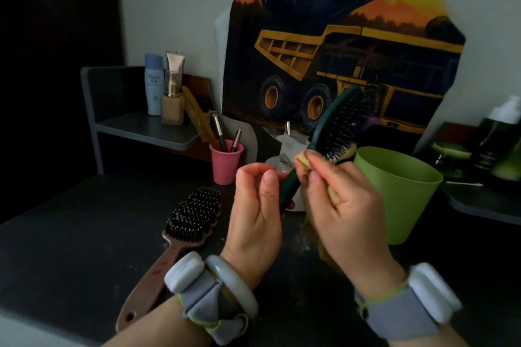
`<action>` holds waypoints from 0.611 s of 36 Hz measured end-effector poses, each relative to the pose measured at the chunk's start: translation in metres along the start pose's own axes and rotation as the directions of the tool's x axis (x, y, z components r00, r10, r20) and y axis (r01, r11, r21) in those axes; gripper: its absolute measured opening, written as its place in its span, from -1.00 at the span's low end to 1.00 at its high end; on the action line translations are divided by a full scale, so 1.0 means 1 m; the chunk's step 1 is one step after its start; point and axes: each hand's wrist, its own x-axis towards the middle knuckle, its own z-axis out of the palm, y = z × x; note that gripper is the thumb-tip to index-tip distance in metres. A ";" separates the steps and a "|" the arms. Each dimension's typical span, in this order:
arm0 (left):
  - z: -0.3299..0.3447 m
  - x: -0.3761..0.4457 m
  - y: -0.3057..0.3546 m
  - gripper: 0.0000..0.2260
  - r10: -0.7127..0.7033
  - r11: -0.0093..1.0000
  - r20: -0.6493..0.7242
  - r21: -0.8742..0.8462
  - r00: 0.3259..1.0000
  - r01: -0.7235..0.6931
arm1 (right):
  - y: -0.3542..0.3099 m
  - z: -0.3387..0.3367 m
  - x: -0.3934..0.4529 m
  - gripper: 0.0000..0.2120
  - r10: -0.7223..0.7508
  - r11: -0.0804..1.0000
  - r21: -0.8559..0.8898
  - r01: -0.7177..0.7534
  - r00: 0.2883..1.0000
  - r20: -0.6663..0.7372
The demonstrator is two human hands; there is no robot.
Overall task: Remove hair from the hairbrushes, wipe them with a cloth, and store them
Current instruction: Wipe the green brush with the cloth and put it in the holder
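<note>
My left hand (pixel 258 205) grips the handle of a dark green hairbrush (pixel 335 127), which is held tilted up to the right with its black bristles facing me. My right hand (pixel 342 205) pinches a tan cloth (pixel 304 162) against the brush's neck, just below the bristles. More of the cloth hangs under my right palm. A brown hairbrush (pixel 180 231) lies on the dark table at the left, bristles up, handle toward me. Behind its head lies another dark brush head (pixel 205 200).
A green tub (pixel 406 194) stands at the right behind my right hand. A pink cup (pixel 225 162) holds makeup brushes. On the grey shelf (pixel 146 127) stand bottles and a yellow comb (pixel 197 115). A truck picture leans on the wall.
</note>
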 end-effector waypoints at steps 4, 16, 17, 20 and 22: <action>-0.001 0.000 -0.001 -0.71 -0.061 0.998 0.032 -0.028 0.998 0.062 | -0.001 0.000 -0.001 -0.72 0.001 0.999 0.046 -0.002 1.000 0.028; -0.015 0.014 0.011 -0.36 -0.504 0.788 -0.049 -0.434 0.862 0.437 | -0.018 0.013 -0.015 -0.72 -0.107 0.977 0.215 -0.010 0.845 0.524; -0.014 0.015 0.012 -0.38 -0.516 0.763 -0.033 -0.472 0.856 0.442 | -0.016 0.012 -0.015 -0.72 -0.097 0.976 0.216 -0.027 0.835 0.542; -0.015 0.018 0.013 -0.47 -0.553 0.699 -0.012 -0.551 0.833 0.456 | -0.016 0.009 -0.014 -0.74 -0.080 0.963 0.254 -0.084 0.815 0.574; -0.015 0.019 0.012 -0.57 -0.580 0.652 0.000 -0.600 0.815 0.464 | -0.016 0.006 -0.013 -0.77 -0.085 0.949 0.297 -0.103 0.826 0.557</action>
